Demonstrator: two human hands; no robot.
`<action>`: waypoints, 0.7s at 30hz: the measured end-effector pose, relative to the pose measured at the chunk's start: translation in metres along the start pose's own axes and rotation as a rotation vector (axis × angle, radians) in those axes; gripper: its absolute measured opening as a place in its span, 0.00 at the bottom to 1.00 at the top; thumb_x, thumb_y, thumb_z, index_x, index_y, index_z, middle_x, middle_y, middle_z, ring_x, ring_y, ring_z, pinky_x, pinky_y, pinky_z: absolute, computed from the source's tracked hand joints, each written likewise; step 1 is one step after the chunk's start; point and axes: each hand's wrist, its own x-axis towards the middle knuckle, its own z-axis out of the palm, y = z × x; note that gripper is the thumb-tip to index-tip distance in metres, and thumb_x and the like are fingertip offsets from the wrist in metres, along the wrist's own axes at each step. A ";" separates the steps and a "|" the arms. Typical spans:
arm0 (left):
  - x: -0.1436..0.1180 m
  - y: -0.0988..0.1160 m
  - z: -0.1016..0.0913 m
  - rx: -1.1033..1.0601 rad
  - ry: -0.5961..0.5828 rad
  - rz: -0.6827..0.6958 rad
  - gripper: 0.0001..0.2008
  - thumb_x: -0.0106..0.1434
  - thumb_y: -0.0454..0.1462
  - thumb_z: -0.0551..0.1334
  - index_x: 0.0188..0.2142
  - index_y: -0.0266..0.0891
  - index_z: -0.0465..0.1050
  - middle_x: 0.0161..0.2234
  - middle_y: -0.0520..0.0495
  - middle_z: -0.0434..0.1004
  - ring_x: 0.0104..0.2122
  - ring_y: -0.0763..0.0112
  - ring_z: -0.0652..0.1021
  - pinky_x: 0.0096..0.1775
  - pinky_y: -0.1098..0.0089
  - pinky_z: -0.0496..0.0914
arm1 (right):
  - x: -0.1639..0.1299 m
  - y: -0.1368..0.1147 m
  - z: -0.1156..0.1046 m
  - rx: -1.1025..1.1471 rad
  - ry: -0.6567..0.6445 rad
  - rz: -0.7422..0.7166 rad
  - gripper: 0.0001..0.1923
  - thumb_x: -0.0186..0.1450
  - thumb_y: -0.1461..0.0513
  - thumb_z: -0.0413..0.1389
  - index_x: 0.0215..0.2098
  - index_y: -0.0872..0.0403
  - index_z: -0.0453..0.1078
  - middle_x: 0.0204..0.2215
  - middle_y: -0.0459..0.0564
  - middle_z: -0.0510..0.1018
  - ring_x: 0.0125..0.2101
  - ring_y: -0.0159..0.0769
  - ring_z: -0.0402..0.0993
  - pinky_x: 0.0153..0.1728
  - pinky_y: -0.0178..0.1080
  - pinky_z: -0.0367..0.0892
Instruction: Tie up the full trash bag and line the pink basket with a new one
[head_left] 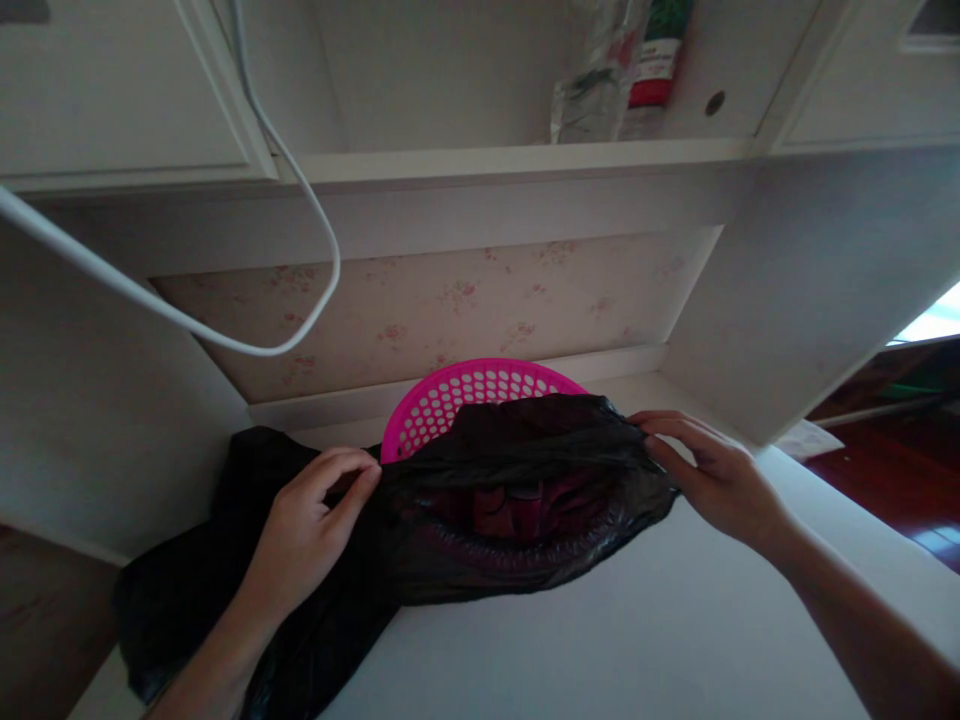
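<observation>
While hands grip bag [525, 500], basket [465, 395] inside (pink)

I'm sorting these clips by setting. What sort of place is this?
Probably a room in a home: a white built-in desk with cabinets above, floral wallpaper behind it, and a red wooden floor. Both hands hold a black plastic bag over a pink basket.

Thin glossy black plastic bag [525, 470], crinkled, perforated hot-pink plastic basket [465, 395], smooth matt white tabletop [600, 640], floral matt wallpaper [450, 300]
</observation>
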 end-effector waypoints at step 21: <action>0.036 -0.013 0.037 -0.774 0.131 -0.581 0.22 0.47 0.52 0.76 0.34 0.41 0.80 0.31 0.52 0.82 0.32 0.66 0.79 0.34 0.70 0.71 | 0.148 0.008 0.073 0.274 -0.260 0.339 0.16 0.61 0.49 0.62 0.37 0.50 0.82 0.36 0.51 0.86 0.36 0.44 0.80 0.42 0.43 0.74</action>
